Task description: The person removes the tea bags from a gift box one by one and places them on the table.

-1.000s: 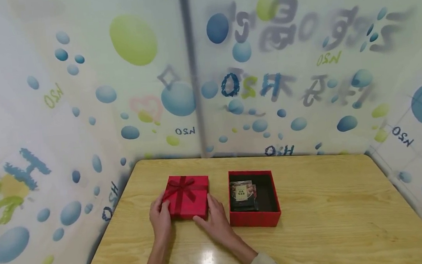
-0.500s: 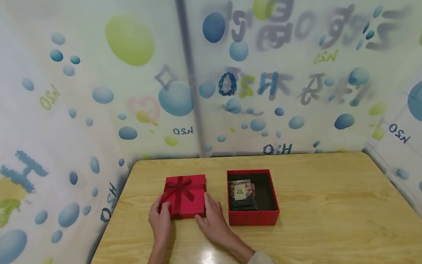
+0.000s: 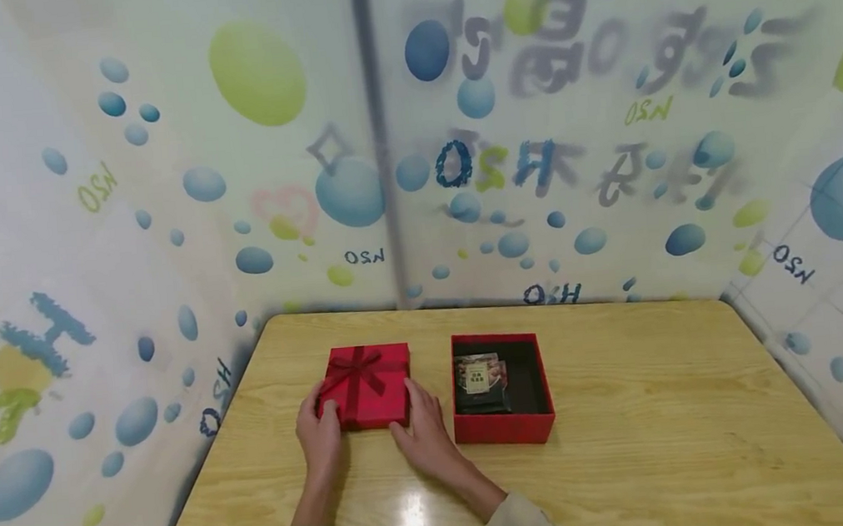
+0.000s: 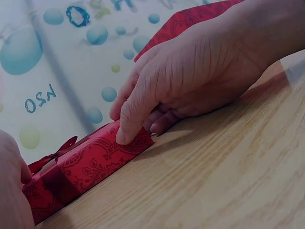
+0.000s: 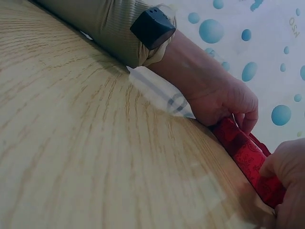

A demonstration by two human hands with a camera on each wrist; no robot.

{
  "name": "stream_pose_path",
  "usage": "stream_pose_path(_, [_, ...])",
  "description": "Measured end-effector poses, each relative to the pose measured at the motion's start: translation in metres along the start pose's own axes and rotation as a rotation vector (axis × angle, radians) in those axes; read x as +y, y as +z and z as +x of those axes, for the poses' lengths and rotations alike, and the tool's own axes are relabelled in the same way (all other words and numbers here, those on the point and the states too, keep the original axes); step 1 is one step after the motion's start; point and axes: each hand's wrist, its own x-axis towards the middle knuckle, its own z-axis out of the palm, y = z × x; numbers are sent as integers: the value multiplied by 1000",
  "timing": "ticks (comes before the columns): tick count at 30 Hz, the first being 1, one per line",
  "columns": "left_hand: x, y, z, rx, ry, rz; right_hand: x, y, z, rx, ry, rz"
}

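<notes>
A flat red box lid (image 3: pixel 380 388) lies on the table, with a dark red ribbon and bow (image 3: pixel 362 372) across its top. My left hand (image 3: pixel 320 439) grips its left side, the thumb over the near left part. On the right side, my right hand (image 3: pixel 427 429) holds it, thumb (image 4: pixel 127 131) on the near face in the left wrist view. Beside it, to the right and apart, stands an open red box (image 3: pixel 504 431) with a dark inside. Small printed packets (image 3: pixel 479 381) lie in the box's left half.
The wooden table (image 3: pixel 669 425) extends to the right of the box. Walls with printed blue and green bubbles (image 3: pixel 258 73) stand close behind and at both sides. A small black device (image 5: pixel 153 27) sits on the left sleeve.
The head view has shifted slightly. My right thumb sits a little closer to the lid's near right corner; lid and box keep about the same places.
</notes>
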Motion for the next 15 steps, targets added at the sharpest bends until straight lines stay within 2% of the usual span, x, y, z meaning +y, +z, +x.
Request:
stream_pose_path(8, [-1, -1, 1, 2, -5, -2, -7, -1, -1, 43, -2, 61])
stream_pose_path(15, [0, -2, 2, -17, -13, 2, -20, -11, 0, 60, -79, 98])
